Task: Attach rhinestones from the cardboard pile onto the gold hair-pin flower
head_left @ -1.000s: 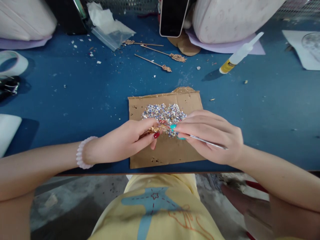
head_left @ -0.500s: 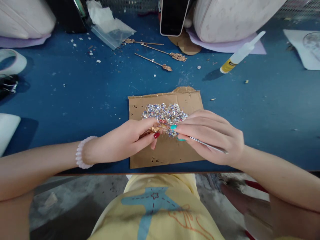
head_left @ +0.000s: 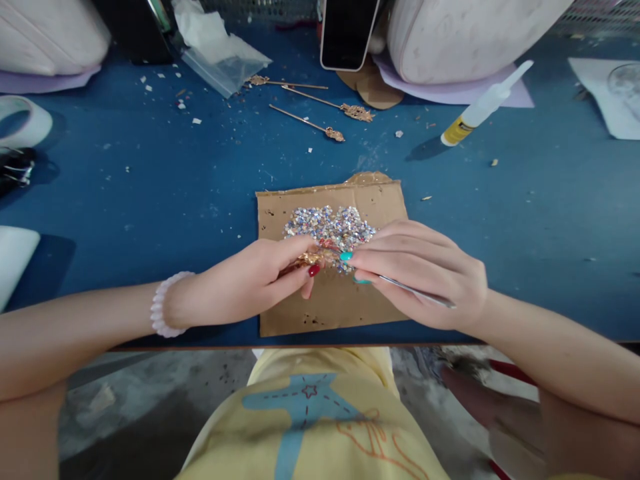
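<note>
Between the thumb and fingers of my left hand (head_left: 240, 283) is a gold ornate hairpin (head_left: 311, 258), partly covered by the fingers. My right hand (head_left: 425, 270) is closed around slim metal tweezers (head_left: 419, 291); their back end sticks out below the fingers and the tips are hidden. The fingertips of both hands meet closely at the ornament's right end. Behind and beneath them, a pile of small glittering rhinestones (head_left: 325, 222) lies on a flat piece of cardboard (head_left: 350, 307).
Farther back lie several gold hairpins (head_left: 334, 135), a plastic bag (head_left: 225, 70) and a phone (head_left: 349, 33). A glue bottle (head_left: 460, 127) stands at the right rear. A tape roll (head_left: 37, 123) sits at the left. Small scraps dot the blue table (head_left: 165, 180).
Hardly anything differs: the fingertips of my right hand have shifted very slightly left at the hairpin. My left hand holds its place.
</note>
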A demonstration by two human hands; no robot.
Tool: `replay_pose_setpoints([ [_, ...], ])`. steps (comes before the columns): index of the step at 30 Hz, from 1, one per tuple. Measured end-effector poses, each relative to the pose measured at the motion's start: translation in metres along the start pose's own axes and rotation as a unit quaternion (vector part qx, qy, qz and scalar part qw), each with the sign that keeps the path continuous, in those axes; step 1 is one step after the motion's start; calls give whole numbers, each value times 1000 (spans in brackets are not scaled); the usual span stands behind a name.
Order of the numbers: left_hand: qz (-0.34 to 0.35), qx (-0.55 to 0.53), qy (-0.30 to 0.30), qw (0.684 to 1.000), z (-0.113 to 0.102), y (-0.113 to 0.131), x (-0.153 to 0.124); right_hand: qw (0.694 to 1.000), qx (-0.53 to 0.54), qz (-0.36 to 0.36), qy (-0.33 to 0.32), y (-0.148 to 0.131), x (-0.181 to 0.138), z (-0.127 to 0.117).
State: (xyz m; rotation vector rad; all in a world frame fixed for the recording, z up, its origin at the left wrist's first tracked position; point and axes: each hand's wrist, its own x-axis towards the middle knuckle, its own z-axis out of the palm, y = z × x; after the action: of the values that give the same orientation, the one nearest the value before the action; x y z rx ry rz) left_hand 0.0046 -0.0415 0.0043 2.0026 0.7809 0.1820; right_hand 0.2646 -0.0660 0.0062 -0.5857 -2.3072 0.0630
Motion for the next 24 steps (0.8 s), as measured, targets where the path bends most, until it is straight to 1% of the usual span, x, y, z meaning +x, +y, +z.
replay_pose_setpoints([
  [9,16,4,5,1000,0,-2,-1,1000,5,2,4,0,-2,1],
  [15,24,6,3,1000,0,-1,-1,1000,-11,-11,7,0,1,0],
  [24,21,5,2,1000,0,0,1,999,-27,-20,-9,-1,1,-2],
])
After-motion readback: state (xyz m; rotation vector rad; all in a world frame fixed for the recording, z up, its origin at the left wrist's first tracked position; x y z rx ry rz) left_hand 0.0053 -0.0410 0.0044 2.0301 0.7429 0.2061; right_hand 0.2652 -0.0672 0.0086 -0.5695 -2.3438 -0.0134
